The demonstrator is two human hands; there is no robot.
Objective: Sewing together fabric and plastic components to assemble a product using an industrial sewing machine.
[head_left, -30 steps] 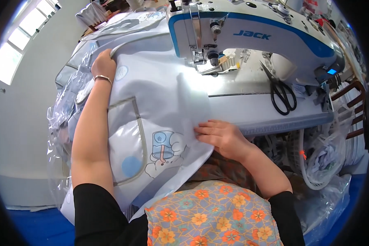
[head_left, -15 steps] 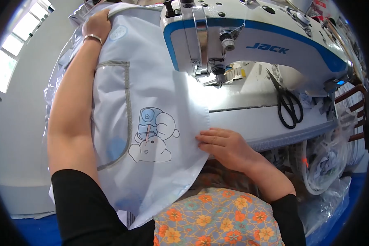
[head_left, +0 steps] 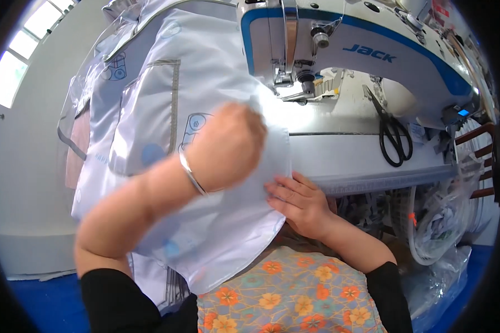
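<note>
A white cloth piece (head_left: 216, 227) with pale blue prints and a grey-bound pocket (head_left: 147, 133) spreads over the left of the sewing table. Bent across it, my left hand (head_left: 233, 141) is over the printed animal figure and partly covers it. That hand is blurred and its fingers are turned from sight. My right hand (head_left: 300, 202) lies with fingers stretched on the cloth's right edge, by the front of the table. Just beyond the hands stands a white and blue sewing machine (head_left: 339, 53); its lit needle area (head_left: 297, 97) is beside the cloth's right edge.
Black-handled scissors (head_left: 393, 133) lie on the table (head_left: 339, 158) at the right. Clear plastic and a white round-rimmed basket (head_left: 428, 250) are below on the right. More cloth and clear film (head_left: 75, 111) hang at the far left. A flowered apron (head_left: 294, 288) covers my lap.
My left hand has come from the cloth's far left edge toward me and right, over the printed figure. The pocket side of the cloth now lies looser. My right hand has barely moved.
</note>
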